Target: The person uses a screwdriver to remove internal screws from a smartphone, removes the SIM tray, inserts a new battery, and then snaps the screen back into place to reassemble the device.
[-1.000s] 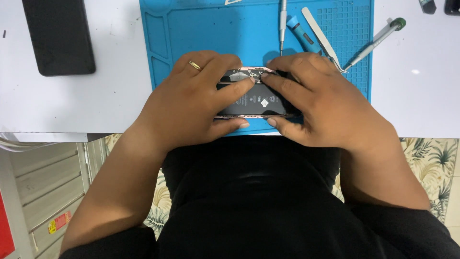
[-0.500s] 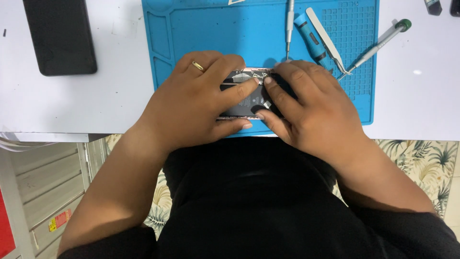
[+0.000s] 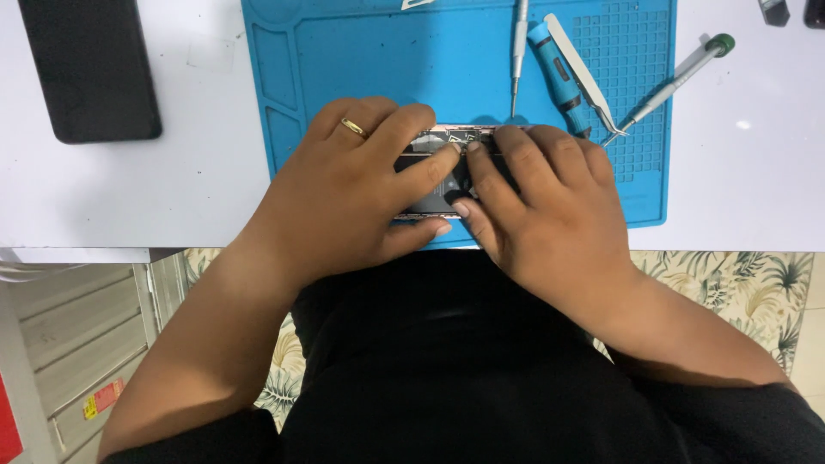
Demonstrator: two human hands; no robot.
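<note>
Blue mat on white table carries an opened phone at its near edge. Left hand and right hand both clamp the phone, fingertips meeting over its middle. Tweezers and screwdrivers lie just beyond.

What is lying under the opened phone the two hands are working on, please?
A blue silicone repair mat on the white table lies under the opened phone. The left hand and right hand cover most of the phone, hiding its edges.
</note>
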